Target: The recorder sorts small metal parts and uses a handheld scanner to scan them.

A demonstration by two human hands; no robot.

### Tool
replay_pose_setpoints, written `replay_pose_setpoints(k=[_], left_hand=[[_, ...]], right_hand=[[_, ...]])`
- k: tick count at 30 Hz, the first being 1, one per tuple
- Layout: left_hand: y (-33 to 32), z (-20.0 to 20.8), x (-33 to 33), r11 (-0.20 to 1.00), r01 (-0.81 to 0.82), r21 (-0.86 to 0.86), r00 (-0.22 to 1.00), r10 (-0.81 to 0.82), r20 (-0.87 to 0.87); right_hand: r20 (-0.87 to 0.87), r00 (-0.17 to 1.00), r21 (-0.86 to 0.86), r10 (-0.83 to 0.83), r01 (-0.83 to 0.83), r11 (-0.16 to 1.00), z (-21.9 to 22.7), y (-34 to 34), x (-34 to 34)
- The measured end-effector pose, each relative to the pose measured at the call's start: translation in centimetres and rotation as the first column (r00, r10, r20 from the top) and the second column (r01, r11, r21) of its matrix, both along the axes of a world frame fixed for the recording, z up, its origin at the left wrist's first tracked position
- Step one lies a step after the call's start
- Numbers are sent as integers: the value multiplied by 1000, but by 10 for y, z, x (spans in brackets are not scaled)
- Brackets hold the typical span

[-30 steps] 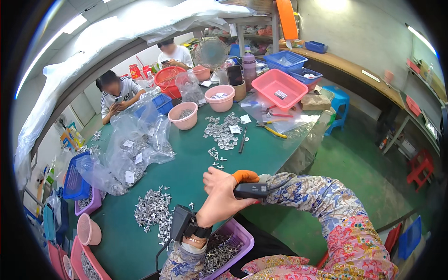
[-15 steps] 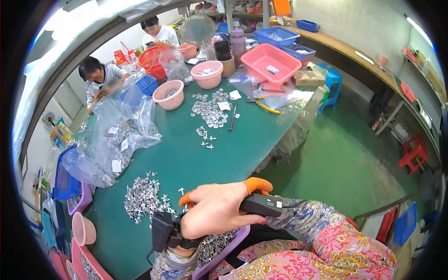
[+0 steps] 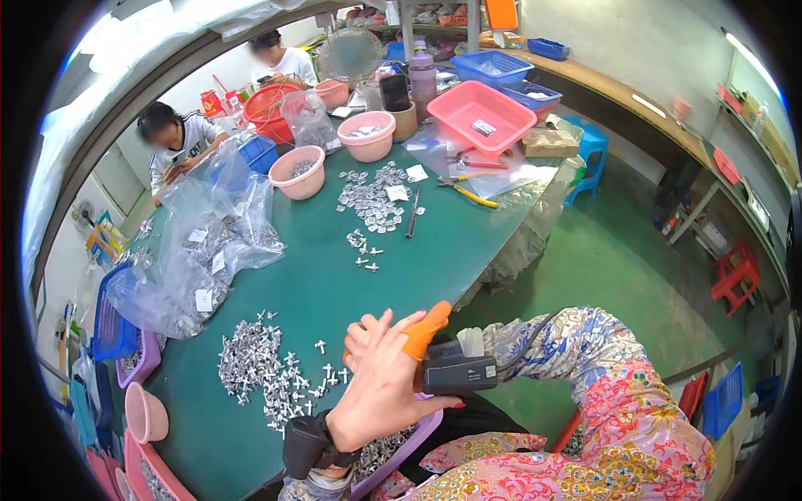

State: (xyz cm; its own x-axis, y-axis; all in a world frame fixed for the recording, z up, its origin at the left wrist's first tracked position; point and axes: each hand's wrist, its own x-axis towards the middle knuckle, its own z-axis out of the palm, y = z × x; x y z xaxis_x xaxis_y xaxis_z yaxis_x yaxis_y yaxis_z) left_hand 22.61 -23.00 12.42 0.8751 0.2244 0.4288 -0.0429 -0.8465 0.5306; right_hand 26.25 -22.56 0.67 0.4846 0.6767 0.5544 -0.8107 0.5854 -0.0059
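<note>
Crosses point(image 3: 252, 359) lie heaped toward the tabletop's point(image 3: 301, 259) near edge, a few strays just beside my left hand point(image 3: 383, 382). That hand is spread across my right hand point(image 3: 357, 341), its thumb well apart from the fingers, by the black box point(image 3: 459, 374); the right is mostly hidden, so I cannot tell its grip. A careless sweep could push strays over the near edge, perhaps into the purple tub point(image 3: 423, 441). The cord point(image 3: 533, 341) might snag if I pull back sharply.
</note>
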Motion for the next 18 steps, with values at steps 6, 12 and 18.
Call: replay_pose_setpoints(k=[6,12,18], left_hand=[[-8,-8,-2,972,-64,225,997,52,57],[-6,-19,-9,995,18,96,996,-26,80],[-31,12,-29,996,-76,-56,993,81,89]], right_hand=[[76,983,-45,170,-167,985,5,-1,6],[89,953,-72,290,-284,956,5,4,8],[121,927,-107,355,-343,933,0,7,16]])
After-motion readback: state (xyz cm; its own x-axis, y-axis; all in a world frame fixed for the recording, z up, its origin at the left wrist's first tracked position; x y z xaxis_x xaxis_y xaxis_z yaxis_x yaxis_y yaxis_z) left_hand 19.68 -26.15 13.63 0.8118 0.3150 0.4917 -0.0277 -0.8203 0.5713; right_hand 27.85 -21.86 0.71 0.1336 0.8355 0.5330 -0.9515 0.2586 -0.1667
